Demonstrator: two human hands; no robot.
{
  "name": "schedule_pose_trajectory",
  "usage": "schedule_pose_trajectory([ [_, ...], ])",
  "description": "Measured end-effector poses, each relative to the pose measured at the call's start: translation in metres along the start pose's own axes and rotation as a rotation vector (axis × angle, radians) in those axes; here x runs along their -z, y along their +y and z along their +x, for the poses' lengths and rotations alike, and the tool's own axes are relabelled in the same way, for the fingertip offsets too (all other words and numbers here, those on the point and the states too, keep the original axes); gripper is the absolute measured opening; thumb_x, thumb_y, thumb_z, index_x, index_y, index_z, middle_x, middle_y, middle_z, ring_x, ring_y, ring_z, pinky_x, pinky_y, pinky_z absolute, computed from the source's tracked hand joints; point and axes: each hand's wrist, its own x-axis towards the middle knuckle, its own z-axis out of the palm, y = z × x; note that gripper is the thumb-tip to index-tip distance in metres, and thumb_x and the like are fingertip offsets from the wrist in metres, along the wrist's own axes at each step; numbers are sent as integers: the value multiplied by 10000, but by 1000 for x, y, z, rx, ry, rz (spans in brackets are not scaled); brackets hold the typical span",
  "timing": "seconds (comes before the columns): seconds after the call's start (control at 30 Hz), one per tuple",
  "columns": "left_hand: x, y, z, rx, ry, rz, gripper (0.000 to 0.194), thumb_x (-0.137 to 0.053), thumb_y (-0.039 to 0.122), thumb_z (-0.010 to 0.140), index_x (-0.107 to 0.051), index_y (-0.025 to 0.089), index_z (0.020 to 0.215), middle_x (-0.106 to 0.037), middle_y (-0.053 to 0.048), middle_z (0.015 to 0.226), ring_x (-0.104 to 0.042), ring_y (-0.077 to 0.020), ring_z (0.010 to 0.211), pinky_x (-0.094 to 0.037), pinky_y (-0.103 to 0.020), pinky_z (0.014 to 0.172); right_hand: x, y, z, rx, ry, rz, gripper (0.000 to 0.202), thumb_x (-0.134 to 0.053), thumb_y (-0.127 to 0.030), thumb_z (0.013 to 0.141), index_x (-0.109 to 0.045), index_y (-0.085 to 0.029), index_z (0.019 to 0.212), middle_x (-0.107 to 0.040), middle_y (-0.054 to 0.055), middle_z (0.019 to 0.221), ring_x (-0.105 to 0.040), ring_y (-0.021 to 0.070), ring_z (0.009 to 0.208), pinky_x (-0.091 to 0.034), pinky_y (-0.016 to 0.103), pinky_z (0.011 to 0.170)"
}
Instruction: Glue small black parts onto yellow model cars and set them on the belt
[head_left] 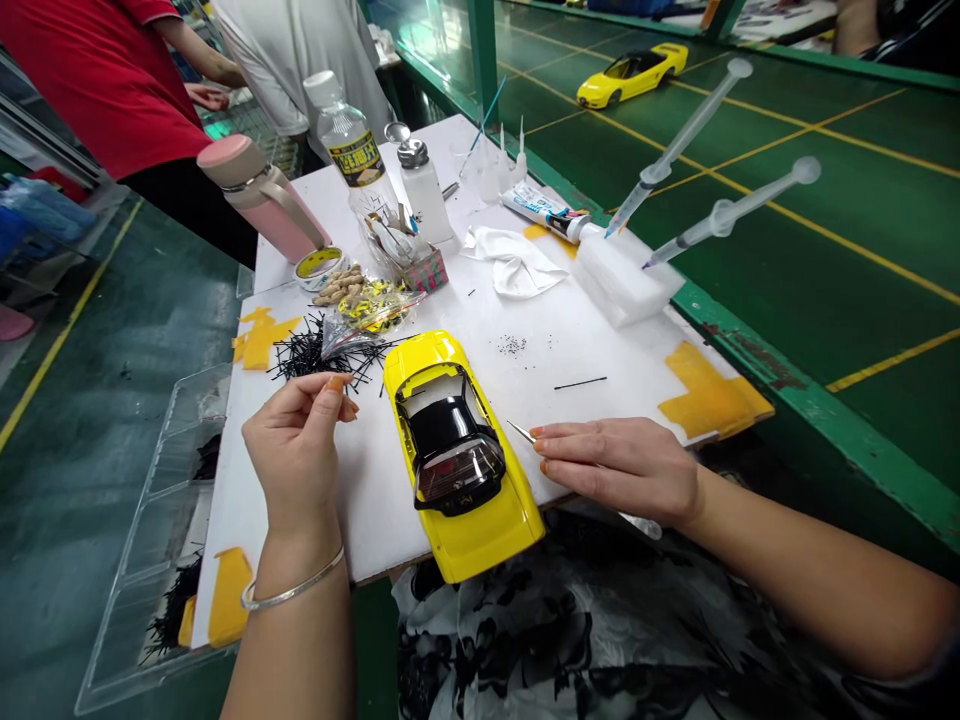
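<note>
gripping the pointed tool (523, 432) in the right hand (626, 465), pinching the left hand (296, 450) closed, contents unclear, either side of the car (487, 525) at the worktop's (375, 515) near edge, presumably for easy reach.

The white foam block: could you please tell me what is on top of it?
Two syringes stand tilted, tips down, in the white foam block. Their very ends, and anything beneath the block, are covered from view.

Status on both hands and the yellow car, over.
Left hand pinched, contents unclear. Right hand holding pointed metal tool. Yellow car between them. Black stick pile crowding its far end, left side.
</note>
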Motion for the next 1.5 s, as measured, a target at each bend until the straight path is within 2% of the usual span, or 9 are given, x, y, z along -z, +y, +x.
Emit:
schedule_pose_trajectory([
  [0.57, 1, 2, -1, 23, -11, -18, 105, -770, 266, 879, -819, 173, 877, -658, 14, 630, -608, -132, 600, -471, -290, 614, -8, 2, 4, 30, 21, 9, 136, -626, -59, 1035, -757, -59, 1073, -837, 186, 1074, -789, 276, 1176, -679, 341, 1005],
  [0.77, 5, 4, -2, 51, -47, -31, 86, -759, 224, 916, -828, 174, 927, -679, 23, 660, -618, -133, 638, -477, -307, 652, -7, 2, 5, 20, 4, 14, 140, -657, -38, 1004, -764, -82, 1082, -840, 172, 1080, -792, 273, 1171, -676, 334, 1009],
  [1.0, 3, 3, -2, 43, -38, -41, 81, -757, 213, 903, -830, 176, 911, -674, 22, 655, -619, -125, 629, -473, -289, 637, -6, 0, 4, -34, 25, 55, 195, -582, -83, 1067, -763, -130, 1123, -840, 151, 1109, -783, 255, 1195, -686, 362, 1008],
  [1.13, 1, 3, -1, 24, -8, -32, 91, -771, 263, 876, -820, 187, 873, -649, 18, 630, -606, -126, 600, -470, -279, 608, -4, -2, 4, -136, 70, 102, 298, -473, -152, 1124, -768, -109, 1136, -828, 195, 1129, -792, 254, 1172, -689, 366, 995],
  [1.23, 0, 3, -1, 22, -4, -29, 97, -773, 268, 869, -819, 182, 873, -644, 16, 620, -602, -128, 599, -468, -279, 603, -4, -1, 8, -253, 165, 112, 222, -603, -65, 1040, -777, -189, 1098, -842, 116, 1115, -821, 207, 1054, -693, 294, 909],
  [1.3, 1, 2, 0, 28, -14, -36, 89, -774, 252, 878, -823, 178, 884, -653, 19, 626, -603, -126, 608, -471, -281, 614, -2, 1, 10, -374, 219, 116, 212, -672, -49, 991, -776, -229, 1030, -847, 62, 1039, -826, 191, 957, -682, 277, 842],
  [1.37, 3, 2, 0, 35, -28, -44, 79, -776, 234, 889, -830, 177, 903, -663, 23, 636, -606, -124, 620, -474, -287, 631, 3, 5, 11, -510, 222, 107, 132, -701, -126, 990, -768, -239, 1005, -835, 43, 970, -811, 198, 872, -659, 296, 787],
  [1.43, 4, 2, 0, 41, -39, -51, 76, -780, 221, 897, -838, 179, 922, -669, 27, 645, -607, -125, 631, -473, -294, 639, 12, 11, 9, -649, 226, 98, 128, -632, -210, 1031, -748, -241, 1074, -790, 19, 848, -776, 199, 772, -620, 314, 729],
  [1.5, 5, 1, 0, 42, -44, -56, 67, -785, 214, 903, -840, 182, 927, -678, 28, 659, -607, -124, 633, -474, -297, 640, 23, 19, 7, -762, 200, 27, 214, -531, -219, 1054, -732, -237, 1127, -677, -22, 684, -695, 180, 619, -547, 312, 639],
])
